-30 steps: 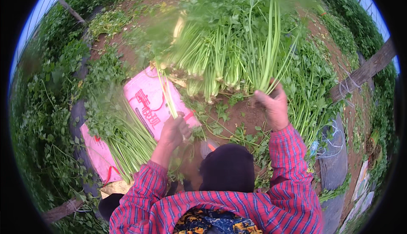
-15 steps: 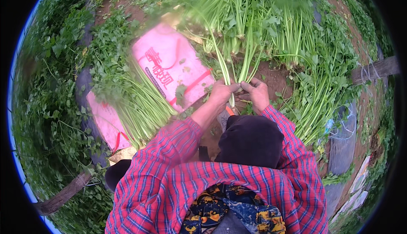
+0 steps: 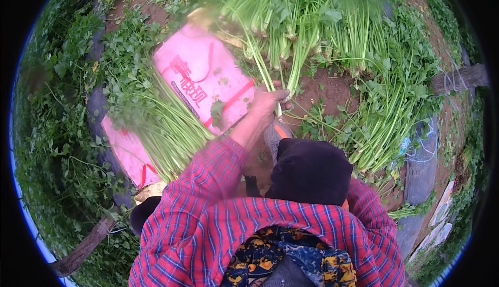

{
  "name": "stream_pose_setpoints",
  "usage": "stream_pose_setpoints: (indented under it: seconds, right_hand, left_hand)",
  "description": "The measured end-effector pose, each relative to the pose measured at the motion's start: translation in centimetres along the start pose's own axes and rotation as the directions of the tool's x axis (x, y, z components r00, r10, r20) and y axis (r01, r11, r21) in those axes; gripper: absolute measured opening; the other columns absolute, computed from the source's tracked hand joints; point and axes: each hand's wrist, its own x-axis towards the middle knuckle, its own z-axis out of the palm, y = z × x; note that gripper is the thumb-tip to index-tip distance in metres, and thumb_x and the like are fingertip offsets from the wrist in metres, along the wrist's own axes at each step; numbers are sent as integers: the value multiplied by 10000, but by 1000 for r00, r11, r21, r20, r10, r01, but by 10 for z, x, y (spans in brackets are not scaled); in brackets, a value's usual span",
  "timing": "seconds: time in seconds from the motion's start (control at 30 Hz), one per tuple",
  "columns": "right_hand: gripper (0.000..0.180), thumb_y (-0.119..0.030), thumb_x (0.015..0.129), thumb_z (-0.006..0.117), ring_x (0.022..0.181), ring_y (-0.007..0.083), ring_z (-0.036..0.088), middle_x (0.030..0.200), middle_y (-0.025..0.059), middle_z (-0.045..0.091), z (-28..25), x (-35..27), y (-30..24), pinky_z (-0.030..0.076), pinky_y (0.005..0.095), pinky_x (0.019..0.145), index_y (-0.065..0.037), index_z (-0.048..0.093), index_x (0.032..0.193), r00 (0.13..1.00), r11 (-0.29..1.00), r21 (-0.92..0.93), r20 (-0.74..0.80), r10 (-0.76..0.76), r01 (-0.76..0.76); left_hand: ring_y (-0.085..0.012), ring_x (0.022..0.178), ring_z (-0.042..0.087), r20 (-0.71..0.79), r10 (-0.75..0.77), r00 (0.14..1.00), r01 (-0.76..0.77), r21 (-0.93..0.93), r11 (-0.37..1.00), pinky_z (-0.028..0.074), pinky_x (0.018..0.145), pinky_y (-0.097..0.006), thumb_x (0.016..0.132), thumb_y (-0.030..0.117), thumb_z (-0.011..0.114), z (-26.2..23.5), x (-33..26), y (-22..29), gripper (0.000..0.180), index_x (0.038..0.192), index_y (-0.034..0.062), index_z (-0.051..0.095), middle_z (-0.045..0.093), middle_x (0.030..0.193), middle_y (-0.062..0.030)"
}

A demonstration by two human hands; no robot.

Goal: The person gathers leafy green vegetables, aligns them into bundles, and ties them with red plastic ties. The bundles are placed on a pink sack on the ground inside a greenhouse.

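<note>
Gone from beside the left hand (image 3: 265, 104) since half a second ago, the right hand is hidden, its grip impossible to tell. Closed snugly, the left holds celery stalks (image 3: 259, 61) just off the right edge of a pink sack (image 3: 230, 83) bearing large red lettering (image 3: 196, 90) and a dark printed strip (image 3: 185, 100).
</note>
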Motion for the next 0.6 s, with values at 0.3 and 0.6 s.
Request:
stream_pose_setpoints:
  seconds: [0.3, 0.6]
  right_hand:
    - [338, -209, 897, 546, 895, 181, 604, 1042, 98, 604, -27, 167, -118, 524, 340, 763, 14, 509, 1150, 985, 439, 897, 123, -124, -57]
    - [172, -60, 837, 606, 698, 92, 605, 858, 41, 638, -48, 142, -198, 515, 244, 623, 15, 583, 989, 881, 466, 749, -371, -294, 471]
  left_hand:
    - [-200, 644, 602, 8, -112, 994, 112, -25, 993, 550, 480, -342, 841, 62, 589, 5, -6, -1, 164, 971, -11, 521, 604, 801, -104]
    - [-250, 635, 627, -194, -170, 966, 179, 29, 983, 551, 479, -369, 861, 53, 532, -30, 4, -20, 160, 994, -34, 515, 589, 814, -130]
